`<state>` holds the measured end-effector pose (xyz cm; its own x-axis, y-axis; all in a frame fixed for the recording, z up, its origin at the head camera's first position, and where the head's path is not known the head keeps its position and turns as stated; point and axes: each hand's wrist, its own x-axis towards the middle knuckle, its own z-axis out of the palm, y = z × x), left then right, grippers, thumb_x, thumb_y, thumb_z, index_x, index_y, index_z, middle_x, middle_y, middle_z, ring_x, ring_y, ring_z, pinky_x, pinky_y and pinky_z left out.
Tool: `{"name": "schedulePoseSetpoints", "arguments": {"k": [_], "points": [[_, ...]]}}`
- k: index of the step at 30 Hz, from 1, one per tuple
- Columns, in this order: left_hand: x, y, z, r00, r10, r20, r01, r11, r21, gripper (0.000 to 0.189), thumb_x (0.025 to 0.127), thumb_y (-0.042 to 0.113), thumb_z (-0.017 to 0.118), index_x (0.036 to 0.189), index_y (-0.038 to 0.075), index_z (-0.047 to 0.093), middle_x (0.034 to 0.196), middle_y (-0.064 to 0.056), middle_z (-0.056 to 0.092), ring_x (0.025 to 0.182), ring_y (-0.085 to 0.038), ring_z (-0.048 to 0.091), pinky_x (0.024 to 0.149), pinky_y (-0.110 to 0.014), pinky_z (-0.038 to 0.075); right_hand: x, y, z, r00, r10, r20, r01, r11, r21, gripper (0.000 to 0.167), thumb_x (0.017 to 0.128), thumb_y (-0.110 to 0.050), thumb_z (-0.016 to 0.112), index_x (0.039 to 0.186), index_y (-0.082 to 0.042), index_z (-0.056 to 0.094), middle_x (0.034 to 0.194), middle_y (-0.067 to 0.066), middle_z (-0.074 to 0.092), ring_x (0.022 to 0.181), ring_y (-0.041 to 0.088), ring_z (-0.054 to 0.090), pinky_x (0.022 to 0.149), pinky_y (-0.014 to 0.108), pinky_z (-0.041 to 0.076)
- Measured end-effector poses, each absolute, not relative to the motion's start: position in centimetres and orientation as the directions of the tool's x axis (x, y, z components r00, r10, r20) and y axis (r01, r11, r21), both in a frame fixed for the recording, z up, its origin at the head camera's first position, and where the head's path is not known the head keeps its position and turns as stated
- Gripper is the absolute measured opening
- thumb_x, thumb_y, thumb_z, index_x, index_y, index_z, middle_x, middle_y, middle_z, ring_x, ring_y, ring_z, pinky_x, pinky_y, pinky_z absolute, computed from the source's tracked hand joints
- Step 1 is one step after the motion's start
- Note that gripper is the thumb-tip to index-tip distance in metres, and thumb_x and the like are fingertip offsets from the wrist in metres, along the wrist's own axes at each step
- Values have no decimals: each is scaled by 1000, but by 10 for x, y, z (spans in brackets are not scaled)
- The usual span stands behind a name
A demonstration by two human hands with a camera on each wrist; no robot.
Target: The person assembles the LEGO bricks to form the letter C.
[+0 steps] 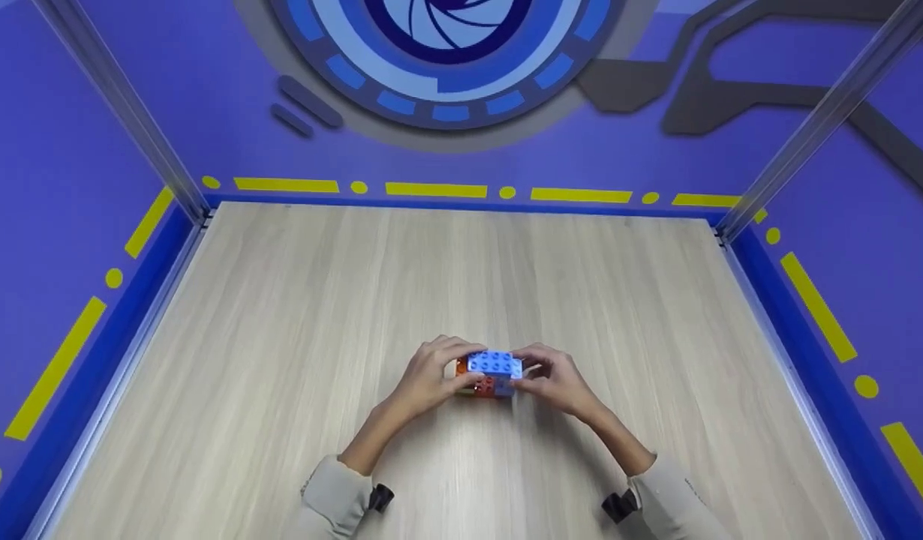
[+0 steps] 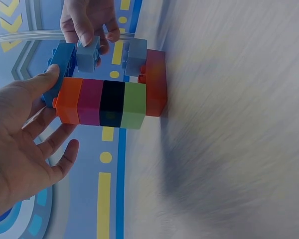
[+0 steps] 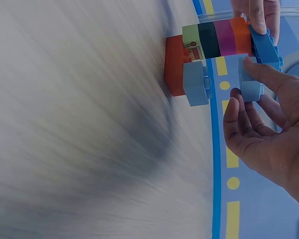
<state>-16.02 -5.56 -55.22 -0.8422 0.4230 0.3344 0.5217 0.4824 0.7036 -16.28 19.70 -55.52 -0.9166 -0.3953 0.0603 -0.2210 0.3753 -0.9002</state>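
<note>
A small toy-brick build stands on the table, with a long red brick [image 2: 157, 82] at its base. On one end rises a column of light green [image 2: 134, 105], black [image 2: 111, 103], magenta [image 2: 89, 101] and orange [image 2: 69, 99] bricks. A pale blue brick [image 3: 195, 83] sits on the base's other end. Across the column's top lies a longer blue brick [image 1: 491, 362], which my left hand [image 1: 437, 367] pinches between thumb and fingers. My right hand [image 1: 557, 380] pinches another light blue brick [image 3: 251, 89] by the blue brick's overhanging end; whether these two are joined, I cannot tell.
The build rests on a pale wood-grain table [image 1: 341, 300]. Blue panels with yellow markings [image 1: 436, 190] enclose its back and sides, and metal posts [image 1: 814, 135] stand at the back corners.
</note>
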Motion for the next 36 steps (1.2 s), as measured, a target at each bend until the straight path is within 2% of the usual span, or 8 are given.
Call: {"name": "schedulePoseSetpoints", "arguments": {"k": [4, 8, 15, 22, 27, 36], "points": [[-161, -56, -551, -843, 425, 329, 520, 489, 700, 37, 90, 28, 78, 124, 15, 73, 114, -2, 75, 110, -21, 67, 92, -45, 51, -158, 195, -543, -913, -401, 78, -238, 366, -900, 36, 83, 7, 77, 117, 12, 67, 111, 27, 69, 93, 28, 68, 82, 32, 60], [-161, -56, -551, -844, 431, 320, 517, 495, 698, 37, 90, 28, 78, 125, 16, 73, 114, -2, 75, 110, -21, 67, 92, -45, 51, -158, 196, -550, -913, -392, 111, -263, 358, -896, 35, 82, 8, 78, 116, 12, 68, 111, 27, 69, 92, 27, 69, 81, 32, 60], [-161, -56, -549, -842, 423, 335, 525, 501, 687, 37, 88, 25, 80, 123, 15, 74, 112, -2, 76, 107, -21, 67, 90, -43, 51, -166, 198, -564, -911, -389, 138, -274, 320, -907, 37, 83, 1, 81, 117, 6, 70, 111, 22, 70, 91, 12, 67, 82, 36, 61], [-160, -55, -549, -839, 425, 341, 538, 544, 644, 35, 89, 28, 80, 123, 18, 74, 110, 0, 76, 106, -19, 66, 87, -40, 49, -164, 199, -566, -919, -360, 160, -268, 276, -923, 35, 82, -2, 83, 115, 5, 73, 108, 22, 72, 88, 6, 66, 79, 25, 58], [-161, -55, -549, -832, 429, 352, 550, 557, 623, 37, 88, 29, 80, 123, 17, 75, 108, 0, 76, 102, -18, 67, 84, -38, 48, -160, 197, -570, -930, -323, 174, -260, 248, -933, 36, 82, -2, 83, 116, 5, 72, 109, 22, 73, 92, 6, 67, 82, 24, 58], [-163, -55, -543, -826, 450, 339, 559, 581, 592, 37, 87, 29, 81, 122, 19, 76, 105, 0, 75, 99, -18, 67, 84, -39, 49, -156, 194, -577, -925, -276, 259, -324, 220, -920, 37, 81, 1, 81, 116, 7, 71, 111, 23, 73, 92, 7, 67, 85, 37, 60]]}}
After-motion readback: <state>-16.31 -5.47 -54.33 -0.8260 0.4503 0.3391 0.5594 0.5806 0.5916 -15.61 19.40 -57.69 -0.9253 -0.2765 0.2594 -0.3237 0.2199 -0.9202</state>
